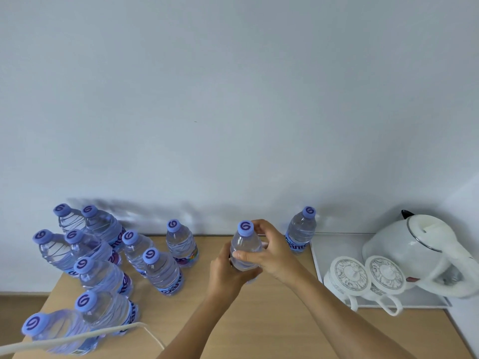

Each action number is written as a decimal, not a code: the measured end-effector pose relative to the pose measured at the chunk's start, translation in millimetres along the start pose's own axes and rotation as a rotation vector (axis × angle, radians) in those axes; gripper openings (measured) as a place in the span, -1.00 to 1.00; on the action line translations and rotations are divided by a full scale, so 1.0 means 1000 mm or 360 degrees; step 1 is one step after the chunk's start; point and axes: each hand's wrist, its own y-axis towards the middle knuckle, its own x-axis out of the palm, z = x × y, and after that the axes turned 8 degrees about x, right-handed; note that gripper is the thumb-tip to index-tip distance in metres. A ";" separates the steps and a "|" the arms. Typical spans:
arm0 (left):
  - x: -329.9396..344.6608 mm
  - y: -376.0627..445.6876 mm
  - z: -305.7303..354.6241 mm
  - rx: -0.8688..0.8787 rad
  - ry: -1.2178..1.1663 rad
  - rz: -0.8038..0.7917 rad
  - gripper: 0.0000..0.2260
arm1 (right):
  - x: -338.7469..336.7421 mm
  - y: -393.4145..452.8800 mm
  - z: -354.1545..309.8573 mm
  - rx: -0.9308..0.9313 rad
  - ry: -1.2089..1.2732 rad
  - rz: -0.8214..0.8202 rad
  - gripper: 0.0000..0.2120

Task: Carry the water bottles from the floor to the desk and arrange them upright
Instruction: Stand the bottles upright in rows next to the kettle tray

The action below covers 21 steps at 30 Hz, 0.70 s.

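Both my hands hold one clear water bottle (245,243) with a purple cap, upright at the middle of the wooden desk (272,327). My left hand (225,273) wraps its lower body from the left. My right hand (269,251) grips it from the right, fingers near the cap and shoulder. Whether its base touches the desk is hidden by my hands. Several more bottles (103,255) stand upright in a cluster on the desk's left part. Another bottle (181,244) stands just left of the held one, and a single bottle (302,229) stands by the wall at its right.
A white tray (318,257) at the right carries a white kettle (420,252) and two lidded white cups (350,275). A white cable (77,338) crosses the desk's front left. The wall runs directly behind the desk. A strip of floor (23,307) shows at left.
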 end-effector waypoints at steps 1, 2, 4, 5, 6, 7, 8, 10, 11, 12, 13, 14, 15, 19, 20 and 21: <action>0.004 0.003 0.000 -0.0018 0.0019 -0.0002 -0.46 | -0.003 0.002 0.004 0.0017 0.0005 0.0020 -0.49; 0.009 0.006 -0.001 -0.0037 0.0035 -0.0009 -0.46 | -0.007 0.005 0.008 0.0038 0.0016 0.0036 -0.48; 0.021 0.014 -0.002 -0.0084 0.0040 -0.0030 -0.44 | -0.015 0.011 0.017 0.0081 0.0022 0.0057 -0.49; 0.027 0.017 -0.004 -0.0118 0.0030 -0.0038 -0.43 | -0.019 0.014 0.022 0.0100 0.0012 0.0061 -0.50; 0.032 0.021 -0.007 -0.0153 0.0018 -0.0042 -0.42 | -0.023 0.017 0.027 0.0115 0.0001 0.0065 -0.50; 0.039 0.024 -0.009 -0.0193 -0.0002 -0.0035 -0.41 | -0.028 0.020 0.031 0.0129 -0.0009 0.0067 -0.50; 0.046 0.027 -0.012 -0.0231 -0.0030 -0.0022 -0.42 | -0.032 0.023 0.035 0.0141 -0.0023 0.0072 -0.51; 0.059 0.034 -0.017 -0.0302 -0.0067 -0.0003 -0.40 | -0.039 0.029 0.042 0.0156 -0.0048 0.0074 -0.51; 0.063 0.036 -0.018 -0.0333 -0.0074 0.0002 -0.38 | -0.041 0.032 0.045 0.0162 -0.0061 0.0069 -0.51; 0.068 0.040 -0.020 -0.0365 -0.0112 0.0008 -0.36 | -0.044 0.034 0.048 0.0174 -0.0070 0.0062 -0.51; 0.073 0.042 -0.022 -0.0386 -0.0146 0.0007 -0.33 | -0.046 0.037 0.050 0.0186 -0.0072 0.0054 -0.51; 0.077 0.045 -0.024 -0.0396 -0.0138 0.0006 -0.31 | -0.048 0.039 0.053 0.0196 -0.0069 0.0047 -0.51; 0.081 0.047 -0.025 -0.0395 -0.0089 0.0005 -0.31 | -0.050 0.042 0.055 0.0204 -0.0069 0.0043 -0.51; 0.091 0.055 -0.028 -0.0385 0.0010 0.0003 -0.39 | -0.056 0.051 0.062 0.0240 -0.0079 0.0034 -0.51; 0.093 0.058 -0.029 -0.0386 0.0022 0.0003 -0.41 | -0.056 0.053 0.064 0.0250 -0.0074 0.0039 -0.51; 0.095 0.059 -0.027 -0.0386 0.0021 0.0008 -0.44 | -0.056 0.054 0.065 0.0258 -0.0068 0.0045 -0.51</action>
